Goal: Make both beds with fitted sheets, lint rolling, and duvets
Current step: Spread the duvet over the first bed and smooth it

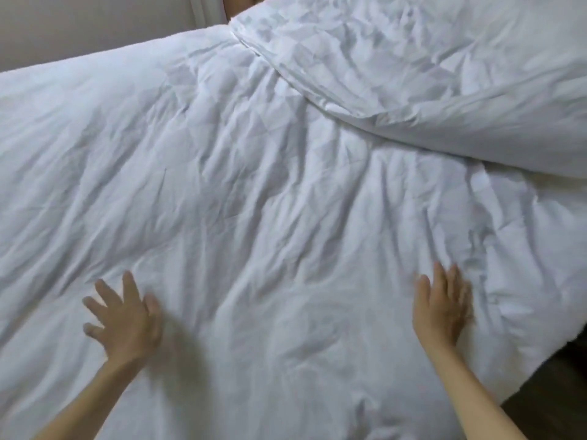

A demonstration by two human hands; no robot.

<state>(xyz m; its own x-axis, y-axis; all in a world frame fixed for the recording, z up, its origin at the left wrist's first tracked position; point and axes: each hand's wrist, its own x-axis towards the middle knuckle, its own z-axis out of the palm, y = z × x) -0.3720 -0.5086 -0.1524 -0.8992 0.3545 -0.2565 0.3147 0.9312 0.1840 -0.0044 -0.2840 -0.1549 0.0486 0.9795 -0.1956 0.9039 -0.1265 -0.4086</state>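
Obs.: white duvet [254, 185] lies spread, heavily creased, across the bed; left hand [125, 319] and right hand [444, 308] both rest flat on it near its front, fingers straight, gripping nothing; judged light, soft, limp, so better taken by edge or corner than mid-panel; no containers seen.

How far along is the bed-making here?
Done: a white duvet is spread out. In hand: the left hand and right hand lie flat on it, fingers straight, apparently smoothing. Left: it is heavily creased, and a thick folded layer lies on top at the far right, yet to be spread. Any second bed is out of view.
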